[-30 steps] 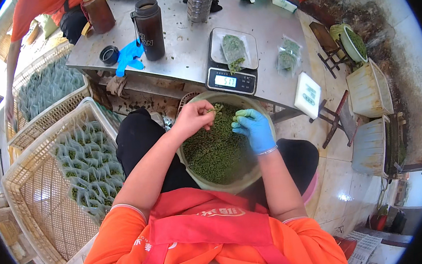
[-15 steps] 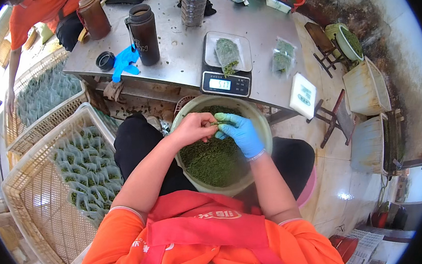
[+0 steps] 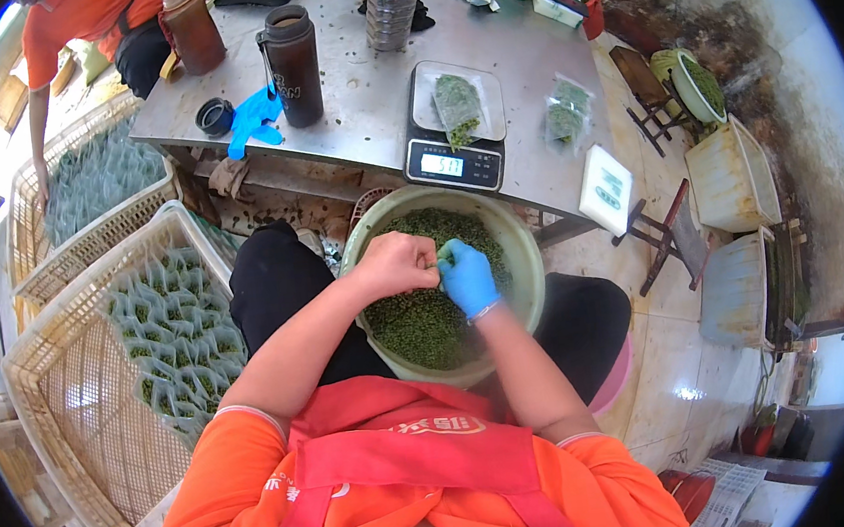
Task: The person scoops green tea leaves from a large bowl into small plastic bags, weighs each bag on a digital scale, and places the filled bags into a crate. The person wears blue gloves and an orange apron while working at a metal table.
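Note:
Above a pale green basin (image 3: pixel 534 284) between my knees, both hands meet at the fingertips. My left hand (image 3: pixel 397 264) is bare, its fingers curled closed. A blue glove with green-stained fingertips covers my right hand (image 3: pixel 468 277), which is also closed, pressed against the left. Whatever is pinched between them is hidden by the fingers. Below lie small green berries (image 3: pixel 428 331), heaped in the basin. On the table edge beyond, a digital scale (image 3: pixel 456 165) carries a clear bag of green berries (image 3: pixel 457 108) lying tilted on its pan.
Left of me stands a plastic crate (image 3: pixel 64 415) with rows of filled bags; behind it, a person's hand (image 3: pixel 43 194) reaches into another crate (image 3: pixel 90 254). The metal table (image 3: pixel 357 88) holds a dark bottle (image 3: pixel 295 69), a blue glove (image 3: pixel 254 121) and another filled bag (image 3: pixel 567 113).
My right hand has shifted slightly left and down, and its fingers have curled in tighter against the left hand. The other person's hand has moved a little to the right in the crate.

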Available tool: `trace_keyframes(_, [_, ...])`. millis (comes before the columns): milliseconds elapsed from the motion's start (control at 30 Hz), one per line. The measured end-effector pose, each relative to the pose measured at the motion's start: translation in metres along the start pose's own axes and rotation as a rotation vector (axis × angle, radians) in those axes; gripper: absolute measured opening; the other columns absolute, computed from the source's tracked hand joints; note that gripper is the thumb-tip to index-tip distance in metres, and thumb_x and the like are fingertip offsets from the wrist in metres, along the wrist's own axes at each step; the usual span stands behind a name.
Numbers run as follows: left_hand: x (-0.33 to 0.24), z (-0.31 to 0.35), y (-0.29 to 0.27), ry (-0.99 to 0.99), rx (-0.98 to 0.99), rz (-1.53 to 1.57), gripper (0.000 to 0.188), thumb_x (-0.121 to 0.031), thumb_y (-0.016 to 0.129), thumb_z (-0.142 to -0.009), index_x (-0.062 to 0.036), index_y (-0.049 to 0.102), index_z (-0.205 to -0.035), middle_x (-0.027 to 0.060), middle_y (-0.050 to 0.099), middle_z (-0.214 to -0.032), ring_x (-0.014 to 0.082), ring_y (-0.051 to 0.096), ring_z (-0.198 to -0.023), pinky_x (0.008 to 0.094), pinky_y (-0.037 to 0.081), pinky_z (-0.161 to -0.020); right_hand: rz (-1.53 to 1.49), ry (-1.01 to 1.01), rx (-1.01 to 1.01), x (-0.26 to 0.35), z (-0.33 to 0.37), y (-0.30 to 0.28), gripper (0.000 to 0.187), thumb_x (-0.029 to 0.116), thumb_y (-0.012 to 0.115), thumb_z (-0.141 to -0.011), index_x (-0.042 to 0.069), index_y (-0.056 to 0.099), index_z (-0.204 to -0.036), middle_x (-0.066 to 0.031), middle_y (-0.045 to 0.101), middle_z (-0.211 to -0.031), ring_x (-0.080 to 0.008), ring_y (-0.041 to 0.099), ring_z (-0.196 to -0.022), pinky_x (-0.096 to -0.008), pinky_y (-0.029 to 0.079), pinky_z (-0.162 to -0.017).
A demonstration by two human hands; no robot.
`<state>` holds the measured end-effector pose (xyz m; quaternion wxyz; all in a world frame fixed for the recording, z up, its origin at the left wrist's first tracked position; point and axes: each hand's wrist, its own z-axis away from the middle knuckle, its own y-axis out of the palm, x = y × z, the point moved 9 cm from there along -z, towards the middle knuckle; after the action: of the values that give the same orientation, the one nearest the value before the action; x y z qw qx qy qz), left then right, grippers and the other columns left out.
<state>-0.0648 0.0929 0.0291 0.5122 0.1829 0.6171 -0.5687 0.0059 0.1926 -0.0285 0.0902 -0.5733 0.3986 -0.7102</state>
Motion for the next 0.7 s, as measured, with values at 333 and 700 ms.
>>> trace_keyframes(333, [0.031, -0.001, -0.019, -0.101, -0.157, 0.271, 0.015, -0.016, 0.059, -0.082, -0.0016, 0.06, -0.085, 0.0015, 0.06, -0.06, 0.0095, 0.059, -0.052, 0.0245, 0.046, -0.05, -1.185, 0.257, -0.004, 0.03, -0.017, -0.05, 0.024, 0.001, 0.055, -0.083, -0.003, 0.054, -0.107, -0.0144, 0.061, -0.098, -0.0261, 0.064, -0.086, -0.0364, 0.055, -0.078])
trace_keyframes(700, [-0.002, 0.002, -0.001, 0.28, -0.05, -0.061, 0.023, -0.026, 0.063, -0.079, -0.0113, 0.062, -0.097, 0.0038, 0.066, -0.073, 0.0176, 0.061, -0.054, 0.0289, 0.048, -0.054, -0.838, 0.152, -0.19, 0.018, -0.016, -0.063, 0.029, 0.006, 0.05, -0.09, -0.001, 0.054, -0.117, -0.0116, 0.062, -0.106, -0.0134, 0.063, -0.071, -0.0231, 0.051, -0.059])
